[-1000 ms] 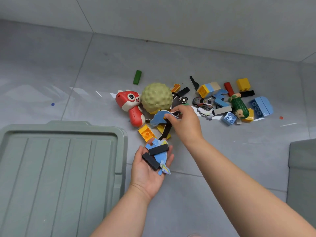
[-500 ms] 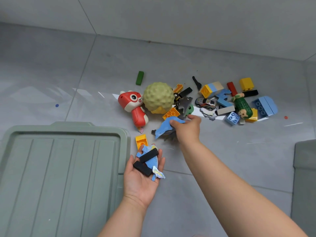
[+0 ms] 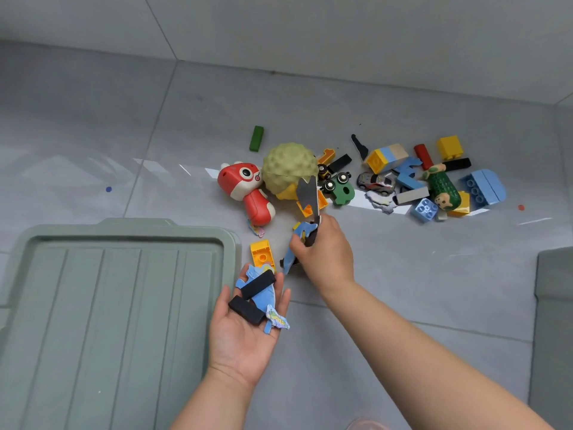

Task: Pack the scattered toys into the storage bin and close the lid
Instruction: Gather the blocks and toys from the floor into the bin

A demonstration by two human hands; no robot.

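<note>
A person is looking down at a grey tiled floor (image 3: 93,135), both bare arms reaching forward. The left hand (image 3: 245,333) is lying palm up with its fingers nearly straight. It is carrying a small stack of flat blue foam cut-outs (image 3: 263,297), with two black rectangular blocks (image 3: 257,283) resting across them.

The right hand (image 3: 325,256) is curling its fingers around a flat blue dolphin-shaped cut-out (image 3: 299,235) and a thin grey card shape (image 3: 307,193). It is also holding something dark that I cannot make out. The dolphin cut-out's long axis is running from 1 o'clock down to 7 o'clock, its lower end pointing toward the left palm. The grey shape is sticking up toward 12 o'clock.

The left palm is sitting just beside the right hand, at about 7 o'clock from it. The gripped pieces look likely to go onto that stack next.

A pale green ribbed plastic lid (image 3: 108,305) is lying flat at 9 o'clock of the left hand, close beside it. I cannot tell whether the bin is sitting under it. A grey-green edge (image 3: 555,305) at the far right, at 3 o'clock, is cut off by the frame.

A yellow plastic building brick (image 3: 262,254) is lying at 12 o'clock of the left fingertips. Beyond it, spreading from 11 to 2 o'clock of the right hand, are:
- a red and white cartoon animal toy (image 3: 245,190)
- a bumpy olive-green ball (image 3: 290,166)
- a green toy car (image 3: 341,190)
- more bricks

Most of the packing looks yet to be done.
</note>
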